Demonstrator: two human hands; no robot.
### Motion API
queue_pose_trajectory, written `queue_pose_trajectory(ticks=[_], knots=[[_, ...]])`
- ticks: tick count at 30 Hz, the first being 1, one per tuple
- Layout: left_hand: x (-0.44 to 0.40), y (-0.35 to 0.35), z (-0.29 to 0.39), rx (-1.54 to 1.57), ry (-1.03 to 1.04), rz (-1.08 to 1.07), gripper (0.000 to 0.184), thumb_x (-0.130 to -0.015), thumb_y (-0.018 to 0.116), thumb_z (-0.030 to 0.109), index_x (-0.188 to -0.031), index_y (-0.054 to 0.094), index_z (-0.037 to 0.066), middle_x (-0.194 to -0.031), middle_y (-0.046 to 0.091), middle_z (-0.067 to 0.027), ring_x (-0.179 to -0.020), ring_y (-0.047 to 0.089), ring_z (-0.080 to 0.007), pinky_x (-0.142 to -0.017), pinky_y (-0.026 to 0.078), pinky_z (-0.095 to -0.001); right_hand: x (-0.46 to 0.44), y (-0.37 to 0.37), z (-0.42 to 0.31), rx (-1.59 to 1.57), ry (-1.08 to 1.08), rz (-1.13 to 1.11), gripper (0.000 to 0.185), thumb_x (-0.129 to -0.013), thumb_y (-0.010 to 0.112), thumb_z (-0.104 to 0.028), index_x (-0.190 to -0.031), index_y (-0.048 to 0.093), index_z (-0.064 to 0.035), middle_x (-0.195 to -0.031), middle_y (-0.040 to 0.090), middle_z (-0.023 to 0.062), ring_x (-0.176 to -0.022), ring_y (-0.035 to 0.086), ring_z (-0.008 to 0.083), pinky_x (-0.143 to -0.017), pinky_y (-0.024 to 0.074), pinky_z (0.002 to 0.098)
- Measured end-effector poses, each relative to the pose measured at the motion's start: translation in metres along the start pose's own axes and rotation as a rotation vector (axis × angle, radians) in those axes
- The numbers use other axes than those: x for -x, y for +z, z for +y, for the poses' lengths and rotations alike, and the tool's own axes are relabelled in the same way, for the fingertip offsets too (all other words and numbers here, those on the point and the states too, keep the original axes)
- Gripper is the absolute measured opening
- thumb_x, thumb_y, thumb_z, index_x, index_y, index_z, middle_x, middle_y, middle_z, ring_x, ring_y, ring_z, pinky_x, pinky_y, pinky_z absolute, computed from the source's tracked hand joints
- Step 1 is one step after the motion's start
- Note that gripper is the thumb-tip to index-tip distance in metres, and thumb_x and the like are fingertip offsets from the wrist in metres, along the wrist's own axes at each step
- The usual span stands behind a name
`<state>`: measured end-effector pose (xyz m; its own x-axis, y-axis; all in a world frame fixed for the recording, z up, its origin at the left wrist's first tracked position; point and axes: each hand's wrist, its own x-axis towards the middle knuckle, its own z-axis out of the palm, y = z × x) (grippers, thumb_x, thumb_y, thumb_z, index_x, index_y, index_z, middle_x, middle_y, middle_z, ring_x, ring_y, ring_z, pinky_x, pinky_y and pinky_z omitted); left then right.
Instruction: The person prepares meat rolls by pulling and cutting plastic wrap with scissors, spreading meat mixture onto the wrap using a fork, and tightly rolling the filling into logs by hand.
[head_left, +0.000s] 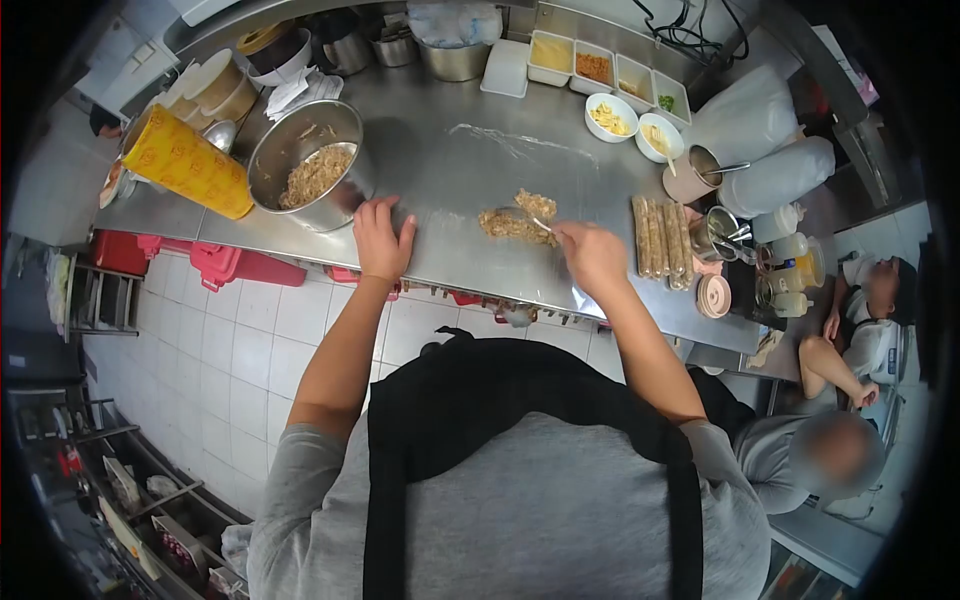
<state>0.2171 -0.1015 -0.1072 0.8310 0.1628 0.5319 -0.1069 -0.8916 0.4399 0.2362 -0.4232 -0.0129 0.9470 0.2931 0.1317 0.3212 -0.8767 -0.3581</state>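
Utensil (541, 223) partly hidden by right hand (594, 256); tip unclear.

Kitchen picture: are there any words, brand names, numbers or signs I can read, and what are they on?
No text can be read for certain.
Yellow wrapped thing: reddish marks all over, too blurred to tell whether they are words.
Small bottles: too small to tell if they have labels.
Steel pot: no writing that I can make out.
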Motion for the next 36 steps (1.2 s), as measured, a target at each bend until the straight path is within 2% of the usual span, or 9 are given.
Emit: queue_pose_trajectory(ticks=[2, 5, 11, 14, 20, 23, 28, 32, 36], knots=[[-0.006, -0.001, -0.002, -0.006, 0.001, 0.014, 0.041, -0.082, 0.066, 0.023, -0.117, 0.054, 0.004, -0.117, 0.051, -0.0185, -0.115, 0.043, -0.0385, -0.098, 0.035, -0.0478, -0.009, 0.008, 0.002, 0.041, 0.007, -0.085, 0.018, -0.088, 0.058, -0.019, -0.100, 0.070, -0.0173, -0.093, 0.068, 0.0128, -0.078, 0.065, 0.0352, -0.069, 0.0512, 0.0440], [-0.007, 0.002, -0.005, -0.003, 0.005, 0.032, 0.041, -0.082, 0.067, 0.023, -0.117, 0.054, 0.004, -0.117, 0.051, -0.0189, -0.115, 0.044, -0.0388, -0.098, 0.035, -0.0482, -0.006, 0.007, 0.013, -0.121, -0.107, 0.046, 0.016, -0.087, 0.058, -0.021, -0.097, 0.070, -0.0185, -0.088, 0.067, 0.0130, -0.077, 0.065, 0.0352, -0.067, 0.0512, 0.0459], [-0.008, -0.001, -0.002, 0.012, 0.000, 0.041, 0.042, -0.082, 0.067, 0.023, -0.117, 0.054, 0.004, -0.118, 0.051, -0.0186, -0.115, 0.044, -0.0389, -0.098, 0.035, -0.0485, -0.008, 0.017, -0.008, -0.042, -0.075, -0.056, 0.018, -0.087, 0.057, -0.019, -0.099, 0.070, -0.0186, -0.088, 0.068, 0.0126, -0.078, 0.065, 0.0351, -0.069, 0.0512, 0.0458], [-0.003, -0.001, -0.003, 0.009, 0.001, 0.030, 0.042, -0.082, 0.067, 0.024, -0.117, 0.054, 0.004, -0.118, 0.051, -0.0182, -0.115, 0.043, -0.0388, -0.098, 0.035, -0.0482, -0.002, -0.007, 0.015, -0.029, 0.059, 0.014, 0.019, -0.087, 0.057, -0.019, -0.100, 0.071, -0.0186, -0.088, 0.069, 0.0128, -0.079, 0.065, 0.0356, -0.069, 0.0512, 0.0451], [-0.004, -0.002, -0.001, 0.021, -0.018, 0.012, 0.042, -0.082, 0.067, 0.024, -0.118, 0.055, 0.005, -0.119, 0.051, -0.0177, -0.115, 0.043, -0.0382, -0.098, 0.035, -0.0476, -0.005, -0.019, 0.047, -0.058, 0.126, 0.077, 0.016, -0.088, 0.060, -0.022, -0.098, 0.071, -0.0153, -0.078, 0.068, 0.0133, -0.072, 0.065, 0.0334, -0.064, 0.0501, 0.0420], [-0.004, -0.002, -0.001, 0.013, -0.018, 0.013, 0.042, -0.082, 0.067, 0.024, -0.118, 0.055, 0.005, -0.119, 0.051, -0.0176, -0.115, 0.043, -0.0379, -0.098, 0.035, -0.0475, -0.011, -0.018, 0.033, 0.029, 0.121, -0.074, 0.019, -0.090, 0.057, -0.024, -0.099, 0.071, -0.0180, -0.091, 0.069, 0.0139, -0.082, 0.066, 0.0349, -0.071, 0.0515, 0.0448], [-0.003, -0.001, -0.001, 0.008, -0.021, 0.016, 0.042, -0.082, 0.067, 0.024, -0.117, 0.055, 0.005, -0.118, 0.051, -0.0175, -0.115, 0.044, -0.0375, -0.098, 0.036, -0.0476, -0.026, -0.007, 0.058, -0.031, 0.165, 0.049, 0.019, -0.090, 0.056, -0.026, -0.099, 0.072, -0.0174, -0.088, 0.069, 0.0138, -0.083, 0.066, 0.0356, -0.074, 0.0517, 0.0446], [-0.003, -0.001, 0.000, 0.023, -0.012, 0.038, 0.042, -0.082, 0.067, 0.024, -0.118, 0.054, 0.006, -0.117, 0.051, -0.0173, -0.115, 0.044, -0.0373, -0.097, 0.036, -0.0475, -0.024, -0.006, 0.064, 0.032, 0.137, -0.045, 0.019, -0.090, 0.057, -0.024, -0.098, 0.072, -0.0169, -0.087, 0.069, 0.0148, -0.082, 0.065, 0.0364, -0.074, 0.0515, 0.0455], [-0.002, -0.001, -0.002, 0.018, -0.012, 0.047, 0.044, -0.081, 0.067, 0.024, -0.118, 0.054, 0.006, -0.117, 0.051, -0.0170, -0.114, 0.044, -0.0371, -0.097, 0.036, -0.0476, -0.037, -0.017, 0.029, 0.014, 0.098, -0.041, 0.019, -0.089, 0.057, -0.024, -0.097, 0.073, -0.0181, -0.087, 0.069, 0.0149, -0.081, 0.065, 0.0366, -0.073, 0.0515, 0.0461]])
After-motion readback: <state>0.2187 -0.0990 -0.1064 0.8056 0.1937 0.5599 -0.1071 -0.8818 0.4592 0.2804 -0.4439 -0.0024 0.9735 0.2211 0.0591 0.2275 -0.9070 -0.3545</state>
